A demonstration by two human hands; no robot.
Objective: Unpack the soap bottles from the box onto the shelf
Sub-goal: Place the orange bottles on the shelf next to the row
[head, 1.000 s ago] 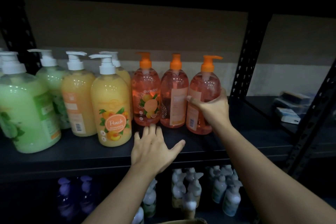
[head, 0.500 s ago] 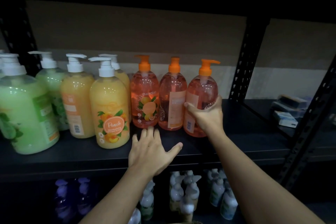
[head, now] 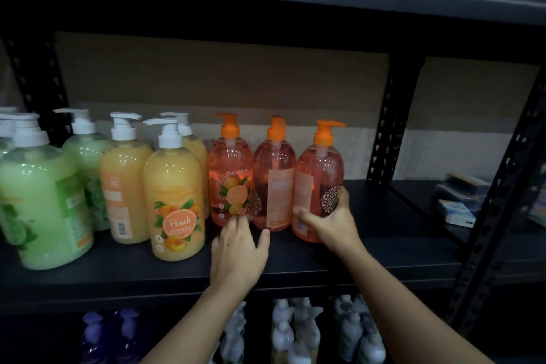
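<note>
Three clear orange-pink soap bottles [head: 274, 183] with orange pump tops stand upright in a close row on the black metal shelf [head: 384, 245], near its middle. The right hand [head: 331, 221] grips the rightmost bottle [head: 317, 177] low on its body, with the thumb across the front by the label and the fingers curled round the far side. That bottle sits on the shelf board just beside the middle one. The left hand [head: 236, 248] lies palm down over the shelf with its fingers straight and the thumb spread, holding nothing. Its fingertips reach the foot of the leftmost bottle [head: 230, 174], though I cannot tell if they touch it. To the left stand yellow peach soap bottles [head: 174, 198] with white pumps, and beyond them pale green pump bottles [head: 41, 204]. On the level below are small whitish bottles [head: 295, 331] and purple bottles [head: 94, 331], dim and blurred. Over in the right-hand bay lie a few small flat packets [head: 456, 201].
</note>
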